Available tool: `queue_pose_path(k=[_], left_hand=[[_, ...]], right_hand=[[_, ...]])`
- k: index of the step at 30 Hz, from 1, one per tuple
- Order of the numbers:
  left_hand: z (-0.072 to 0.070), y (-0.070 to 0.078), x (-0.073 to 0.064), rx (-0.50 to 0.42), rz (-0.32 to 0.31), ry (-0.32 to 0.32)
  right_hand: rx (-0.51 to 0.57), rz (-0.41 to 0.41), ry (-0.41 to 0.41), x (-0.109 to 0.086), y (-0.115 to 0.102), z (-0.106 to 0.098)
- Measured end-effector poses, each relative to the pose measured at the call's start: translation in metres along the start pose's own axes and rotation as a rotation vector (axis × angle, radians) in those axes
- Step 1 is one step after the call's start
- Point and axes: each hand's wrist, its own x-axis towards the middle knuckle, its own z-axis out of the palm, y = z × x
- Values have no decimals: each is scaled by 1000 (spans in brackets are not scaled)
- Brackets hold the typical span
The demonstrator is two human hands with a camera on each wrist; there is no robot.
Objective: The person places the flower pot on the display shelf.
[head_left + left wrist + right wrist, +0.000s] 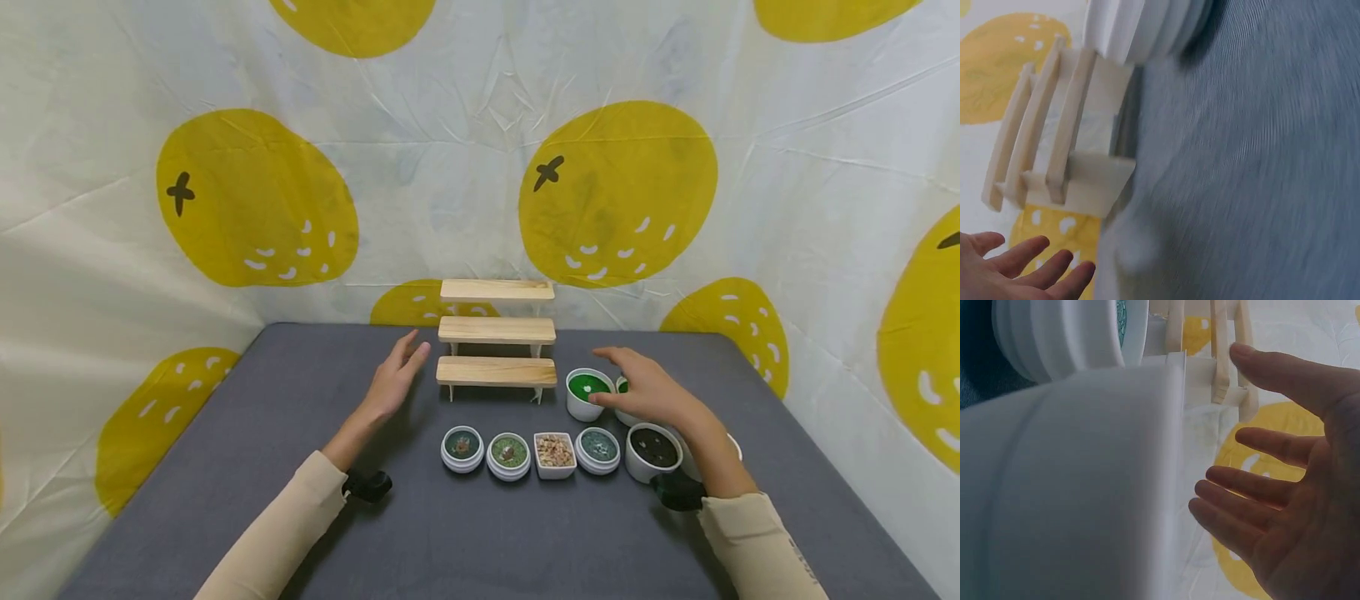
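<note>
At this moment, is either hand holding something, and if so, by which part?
Nothing is held: the left hand is empty beside the wooden shelf, the right hand empty near the green-filled cup.

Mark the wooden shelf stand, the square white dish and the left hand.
Wooden shelf stand (497,330), head view: middle tier.
Square white dish (555,473), head view: front wall.
Left hand (391,382), head view: its middle.

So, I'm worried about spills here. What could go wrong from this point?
The right hand is close around the green-filled pot, so a clumsy grab might tip it. The black wrist device looks close to the dark-filled pot and could knock it. The left hand, open beside the wooden stand, might bump that if it swings inward.
</note>
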Motion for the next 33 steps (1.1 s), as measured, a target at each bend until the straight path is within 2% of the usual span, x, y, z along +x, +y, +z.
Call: queue_pose_path(k=[7,10,12,15,19,23,29,33], left_hand=[[23,-9,6,-318,-169,-14],[32,-14,10,-405,-224,-14],[37,-17,12,-429,-242,-22],[43,-21,15,-429,-231,-53],[47,-25,18,-444,-186,-99],[45,-29,18,-505,-165,-130],[41,-32,17,-490,-139,-160],[42,-32,16,-521,-133,-160]], right_hand=[[-26,30,-64,7,0,5],[-37,30,-90,9,1,6],[-44,27,-102,11,2,7],[-52,17,-108,11,3,8],[-52,6,-104,10,5,6],[-50,-15,-97,10,6,6],[-32,-11,-81,11,7,7],[-32,-15,-59,12,7,9]])
